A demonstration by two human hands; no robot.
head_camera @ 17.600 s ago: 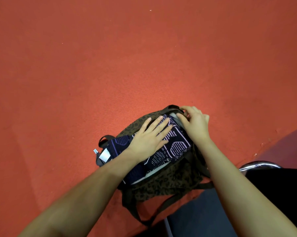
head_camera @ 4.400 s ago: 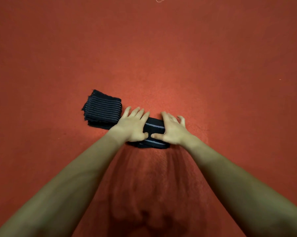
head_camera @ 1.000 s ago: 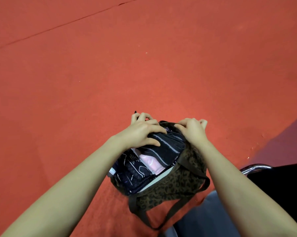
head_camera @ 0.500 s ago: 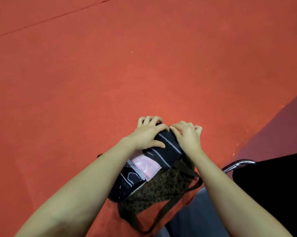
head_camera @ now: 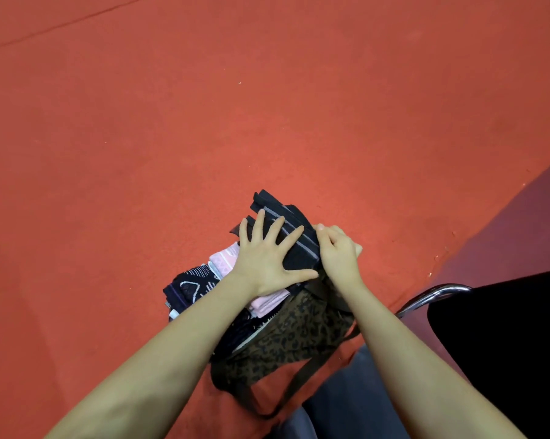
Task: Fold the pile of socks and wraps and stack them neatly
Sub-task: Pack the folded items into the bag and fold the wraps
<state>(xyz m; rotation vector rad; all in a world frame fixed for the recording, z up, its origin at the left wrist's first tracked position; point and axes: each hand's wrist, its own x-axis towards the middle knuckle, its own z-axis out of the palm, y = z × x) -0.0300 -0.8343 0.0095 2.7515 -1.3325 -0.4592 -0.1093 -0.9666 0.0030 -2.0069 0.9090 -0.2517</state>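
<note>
Flat red carpet (head_camera: 140,185), black chair seat (head_camera: 505,327) with chrome tube at right, soft leopard-print bag (head_camera: 292,340) stuffed with folded socks, left hand (head_camera: 264,258) spread flat, pressing ribbed black wraps (head_camera: 296,245) on top, right hand (head_camera: 340,251) curled, gripping their edge.

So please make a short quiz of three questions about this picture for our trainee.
1. True or false: the left hand lies flat with spread fingers on the folded black wraps with grey stripes.
2. What pattern has the brown fabric bag?
3. The pink patterned sock is: A) on the red floor, B) among the items in the bag.

Key: 1 true; 2 leopard print; 3 B.
</note>
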